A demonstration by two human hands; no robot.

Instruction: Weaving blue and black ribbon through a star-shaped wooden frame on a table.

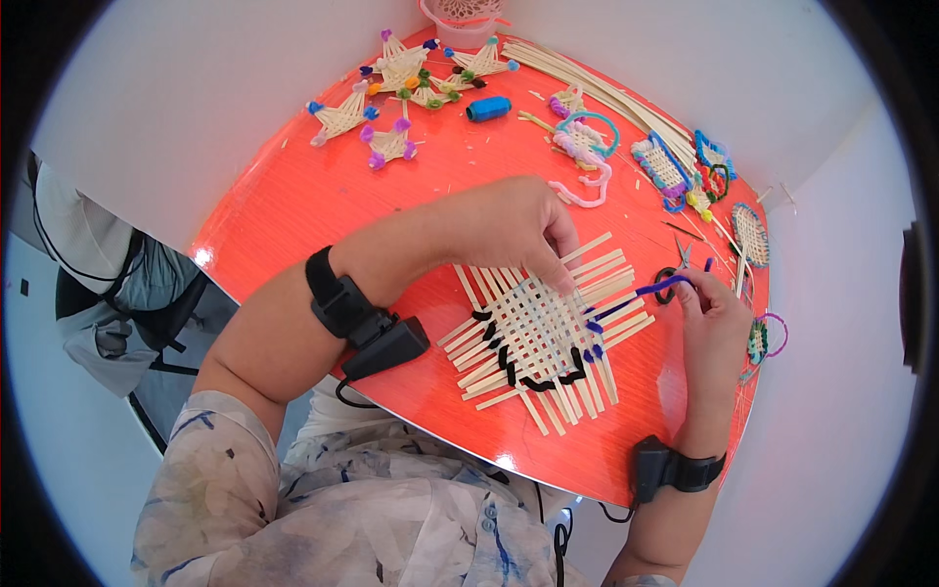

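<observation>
A woven mat of pale flat strips (528, 328) lies on the red table, its loose strip ends sticking out all round. Black fuzzy stem (538, 384) winds along its near and left edges, and dark blue loops mark part of the right edge. My left hand (536, 227) reaches over the far side with fingers curled, gripping the mat's upper right edge by the strips. At the right, my right hand (712, 311) pinches a dark blue fuzzy stem (657, 286), which runs taut-looking from the mat's edge to the fingers. Its far tip sticks up beyond them.
Scissors (675, 274) lie just beyond my right hand. Star-shaped woven pieces (344, 114) and a blue spool (488, 109) are at the far left. Long strips (606, 88), small woven pieces (660, 168) and an oval weave (750, 235) line the right edge. A pink basket (464, 22) stands behind.
</observation>
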